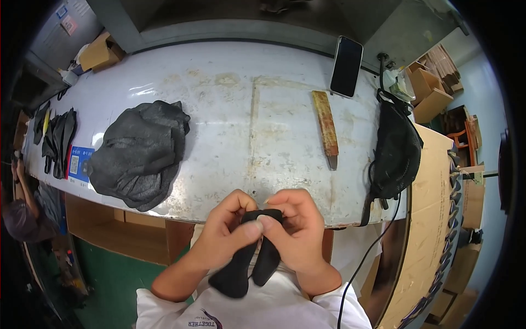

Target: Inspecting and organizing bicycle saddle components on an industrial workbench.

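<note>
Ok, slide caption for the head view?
Left hand and right hand hold black fabric before a white worktable with a dark cloth heap.

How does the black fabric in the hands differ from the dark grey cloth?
The black two-lobed fabric is held by the left hand and right hand; the crumpled dark grey cloth lies on the white table. The black fabric is narrow; the grey cloth forms a bigger, wider heap. Both are dark.

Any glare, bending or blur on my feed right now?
Head view: white glare on the table beside and beyond the grey cloth; head view: table edges bow, corners go black; head view: the black fabric's lower end looks slightly blurred.
</note>
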The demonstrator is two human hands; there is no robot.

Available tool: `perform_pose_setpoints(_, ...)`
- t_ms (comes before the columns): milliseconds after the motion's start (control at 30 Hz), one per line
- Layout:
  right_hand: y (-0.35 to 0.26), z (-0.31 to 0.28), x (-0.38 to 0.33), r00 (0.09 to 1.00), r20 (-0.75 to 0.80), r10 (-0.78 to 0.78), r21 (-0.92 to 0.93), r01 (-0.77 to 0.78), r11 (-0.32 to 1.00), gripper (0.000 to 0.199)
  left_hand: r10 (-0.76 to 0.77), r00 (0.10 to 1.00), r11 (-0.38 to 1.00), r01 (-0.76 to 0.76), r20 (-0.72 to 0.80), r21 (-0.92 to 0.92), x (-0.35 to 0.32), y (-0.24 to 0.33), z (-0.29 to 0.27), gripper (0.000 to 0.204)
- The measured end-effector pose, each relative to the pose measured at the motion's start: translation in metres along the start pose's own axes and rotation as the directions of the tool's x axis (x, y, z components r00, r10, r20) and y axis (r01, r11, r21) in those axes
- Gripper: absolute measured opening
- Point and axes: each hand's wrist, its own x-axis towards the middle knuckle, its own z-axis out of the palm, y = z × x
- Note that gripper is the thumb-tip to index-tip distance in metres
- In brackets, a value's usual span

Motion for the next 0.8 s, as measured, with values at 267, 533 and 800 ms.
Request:
perform_pose_setpoints(267, 0.018, -0.019, 0.002, 1.000, 0.008, -0.002, -0.103, 0.003, 0.995, 0.012, -0.186, 0.983, 0.983, 0.186, 0.002, 0.009, 0.001, 0.011, -0.002, 0.017)
perform_pose_setpoints(533, 0.008, -0.023, -0.003, 0.989, 0.109, 0.097, -0.117, -0.084, 0.990, 0.031, -0.166, 0.986, 0.981, 0.165, 0.004, 0.107, 0.003, 0.002, -0.008, 0.019)
perform_pose_setpoints(800, 0.018, -0.023, 0.006, 0.982, 0.018, 0.185, 0.248, -0.184, 0.951, 0.029, -0.215, 0.976, 0.976, 0.215, 0.044, -0.012, 0.018, 0.009, 0.001, 0.015)
